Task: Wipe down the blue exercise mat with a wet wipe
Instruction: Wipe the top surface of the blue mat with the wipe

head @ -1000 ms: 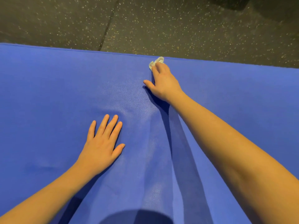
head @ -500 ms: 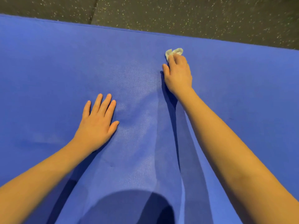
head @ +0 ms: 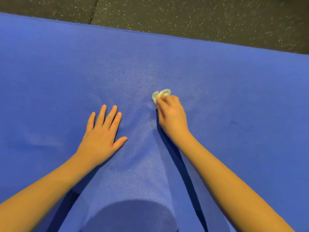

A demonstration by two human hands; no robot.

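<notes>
Right hand [head: 172, 114] pulled back from far edge of blue exercise mat [head: 234, 81] to its middle. Fingers curl onto bunched wet wipe [head: 161, 94], apparently pinching it; fingertips partly hidden. Left hand [head: 102, 131] flat, fingers straight, bracing mat. Centre strip likely wiped; left and right areas remain.

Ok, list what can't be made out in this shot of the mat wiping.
Head view only:
1. Most of the wet wipe: covered by the right hand's curled fingers; one bunched end shows.
2. The blue mat's left, right and near ends: cut off by the frame.
3. Mat under the left hand: hidden by the flat palm.
</notes>
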